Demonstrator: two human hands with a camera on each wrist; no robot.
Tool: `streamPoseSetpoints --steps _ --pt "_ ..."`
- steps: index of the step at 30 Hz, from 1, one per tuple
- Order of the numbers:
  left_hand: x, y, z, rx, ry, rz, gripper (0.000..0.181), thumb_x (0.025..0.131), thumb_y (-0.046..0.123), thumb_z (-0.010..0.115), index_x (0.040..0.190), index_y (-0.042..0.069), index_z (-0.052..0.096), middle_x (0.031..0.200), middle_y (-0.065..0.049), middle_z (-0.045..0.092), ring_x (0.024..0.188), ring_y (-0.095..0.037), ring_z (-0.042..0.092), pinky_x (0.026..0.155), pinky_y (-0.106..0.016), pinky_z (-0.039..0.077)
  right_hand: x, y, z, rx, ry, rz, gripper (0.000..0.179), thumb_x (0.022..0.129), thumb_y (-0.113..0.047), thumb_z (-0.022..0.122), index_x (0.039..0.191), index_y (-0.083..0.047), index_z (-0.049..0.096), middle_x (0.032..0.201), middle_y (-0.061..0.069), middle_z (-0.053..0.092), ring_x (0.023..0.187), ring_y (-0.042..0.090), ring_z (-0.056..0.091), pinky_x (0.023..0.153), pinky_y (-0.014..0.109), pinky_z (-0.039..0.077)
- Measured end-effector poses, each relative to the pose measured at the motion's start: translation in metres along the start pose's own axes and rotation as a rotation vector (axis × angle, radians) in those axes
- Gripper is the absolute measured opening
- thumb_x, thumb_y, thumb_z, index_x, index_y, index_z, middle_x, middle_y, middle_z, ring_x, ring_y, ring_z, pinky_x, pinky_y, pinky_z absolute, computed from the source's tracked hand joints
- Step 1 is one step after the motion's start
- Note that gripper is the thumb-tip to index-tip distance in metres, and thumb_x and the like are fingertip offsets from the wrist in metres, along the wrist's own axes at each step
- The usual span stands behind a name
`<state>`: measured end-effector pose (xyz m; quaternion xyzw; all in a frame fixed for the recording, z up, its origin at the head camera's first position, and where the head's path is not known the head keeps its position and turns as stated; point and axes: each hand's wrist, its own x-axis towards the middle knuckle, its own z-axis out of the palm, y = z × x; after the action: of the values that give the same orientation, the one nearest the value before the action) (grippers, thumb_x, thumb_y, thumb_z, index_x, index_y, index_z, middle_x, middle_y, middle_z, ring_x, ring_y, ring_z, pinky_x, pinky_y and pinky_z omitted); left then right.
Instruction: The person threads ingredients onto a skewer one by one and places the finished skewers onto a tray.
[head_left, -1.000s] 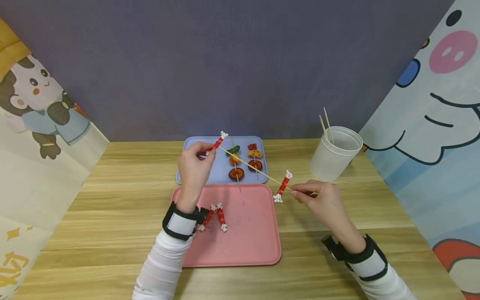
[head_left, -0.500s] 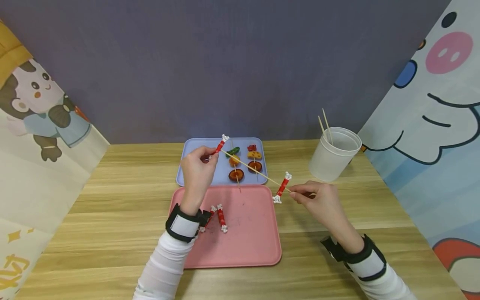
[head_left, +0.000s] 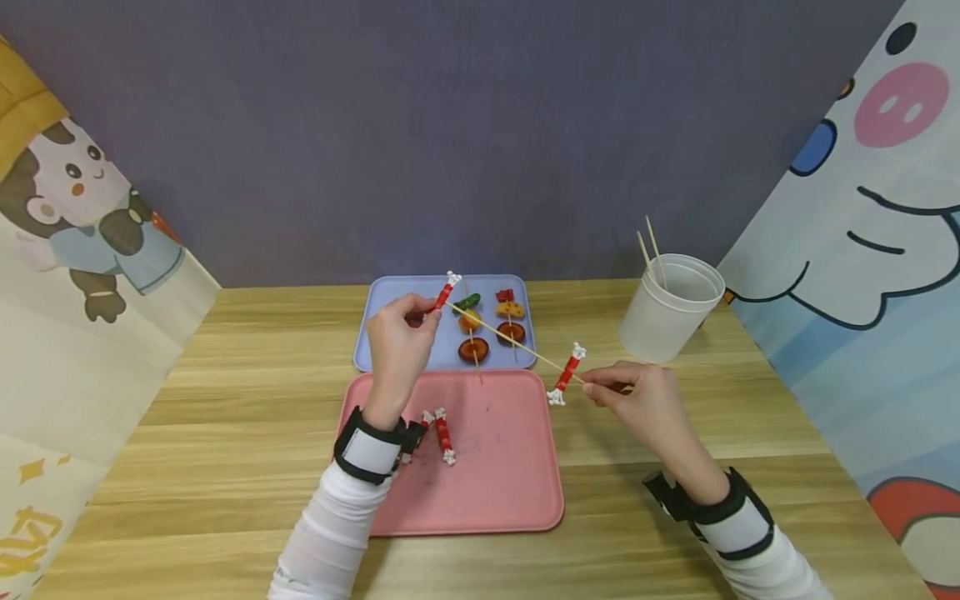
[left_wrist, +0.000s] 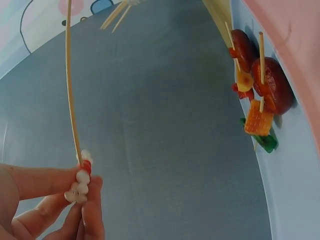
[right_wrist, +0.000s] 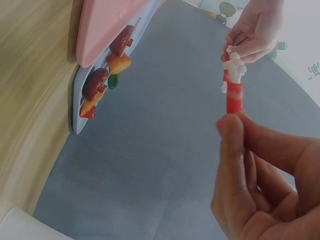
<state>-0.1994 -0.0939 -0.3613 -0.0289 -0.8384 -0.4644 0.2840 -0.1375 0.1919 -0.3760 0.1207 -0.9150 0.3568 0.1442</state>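
Over the trays, my left hand (head_left: 399, 346) pinches a short red piece with knobby white ends (head_left: 448, 290) between thumb and fingers. A thin wooden skewer (head_left: 504, 335) slants from that piece down to my right hand (head_left: 648, 404), whose thumb and fingertips pinch its lower end. Threaded on the skewer just ahead of the right fingertips is a second red piece with white ends (head_left: 567, 372). In the left wrist view the skewer's tip (left_wrist: 78, 157) meets the held piece (left_wrist: 86, 166); whether it has gone through cannot be told.
On the pink tray (head_left: 510, 492) lie two more red-and-white pieces (head_left: 444, 436), one partly behind the left wrist strap. The blue tray (head_left: 382, 350) behind it bears two loaded skewers of toy food (head_left: 473, 350). A white tub (head_left: 660, 325) with skewers (head_left: 655, 250) stands at the back right.
My left hand has shifted slightly right and toward me with its red piece. The right hand and the skewer have stayed nearly still.
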Motion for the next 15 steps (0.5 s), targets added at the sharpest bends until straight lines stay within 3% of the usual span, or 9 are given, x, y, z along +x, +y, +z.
streamPoseSetpoints --steps 7,10,15 --pt "-0.013 0.010 0.013 -0.029 -0.148 0.000 0.006 0.080 0.008 0.072 0.085 0.007 0.075 0.075 -0.005 0.071 0.061 -0.014 0.061 0.054 -0.026 0.049 0.000 -0.002 0.003 0.029 -0.041 0.022 0.009 0.077 -0.012 0.078 0.086 -0.013 0.078 0.080 0.002 0.073 0.063 0.005 0.066 0.055 0.020 0.052" --pt "-0.016 0.012 0.016 -0.026 -0.149 0.008 0.006 0.080 0.007 0.072 0.085 0.006 0.075 0.075 -0.005 0.071 0.062 -0.013 0.061 0.054 -0.026 0.049 0.000 -0.002 0.004 0.043 -0.038 0.030 0.009 0.077 -0.010 0.078 0.086 -0.012 0.078 0.079 0.002 0.073 0.062 0.004 0.065 0.054 0.020 0.051" --pt "-0.018 0.010 0.019 0.007 -0.135 0.072 0.006 0.080 0.006 0.070 0.084 0.005 0.074 0.077 -0.007 0.072 0.062 -0.014 0.063 0.055 -0.025 0.050 -0.001 -0.002 0.003 0.043 -0.039 0.023 0.008 0.077 -0.009 0.077 0.085 -0.010 0.078 0.076 0.002 0.073 0.061 0.003 0.064 0.053 0.020 0.051"
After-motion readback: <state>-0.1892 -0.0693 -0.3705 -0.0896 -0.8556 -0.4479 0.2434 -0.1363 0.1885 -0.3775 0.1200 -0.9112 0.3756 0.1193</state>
